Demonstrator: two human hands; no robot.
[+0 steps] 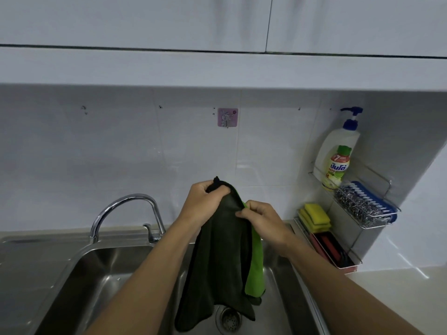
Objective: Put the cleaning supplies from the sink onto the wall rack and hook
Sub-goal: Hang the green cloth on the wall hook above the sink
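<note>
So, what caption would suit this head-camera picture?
The left hand and right hand grip a dark green cloth above the sink, below the wall hook.

A dark cloth [222, 250] with a bright green reverse hangs limp over the sink [101, 269], held at its top by the left hand [205, 204] and right hand [263, 221] below the pink hook [227, 117], while the soap bottle [338, 151], steel scourer [355, 204], blue brush [379, 200] and yellow sponges [315, 217] sit in the wall rack [373, 225].
</note>
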